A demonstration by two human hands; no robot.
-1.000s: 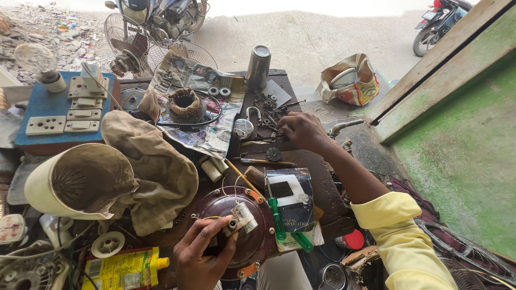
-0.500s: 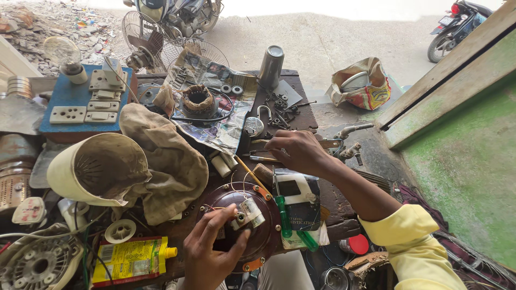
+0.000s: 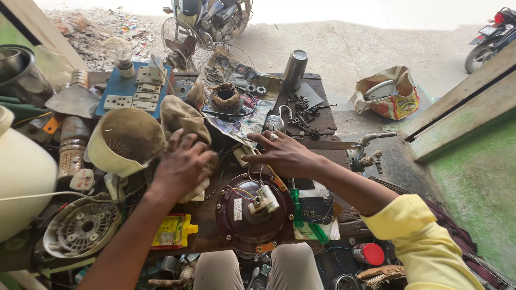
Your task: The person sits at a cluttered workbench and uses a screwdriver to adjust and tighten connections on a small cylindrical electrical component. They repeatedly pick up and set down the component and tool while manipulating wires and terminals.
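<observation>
Left hand (image 3: 183,165): fingers spread flat on the brown cloth (image 3: 183,118), gripping nothing.
Right hand (image 3: 282,153): fingers splayed open, empty, above the bench (image 3: 322,121).
Fan motor (image 3: 253,212): near bench edge, open (wires and capacitor exposed), untouched; reassembly remains.

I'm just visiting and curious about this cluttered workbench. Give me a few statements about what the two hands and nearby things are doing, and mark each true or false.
1. The left hand rests on a brown cloth. True.
2. The right hand grips the green screwdriver. False: the screwdriver lies on the bench, untouched, and the hand is spread flat.
3. A dark red round motor housing sits in front of the person. True.
4. The metal cylinder lies on its side. False: it stands upright.
</observation>
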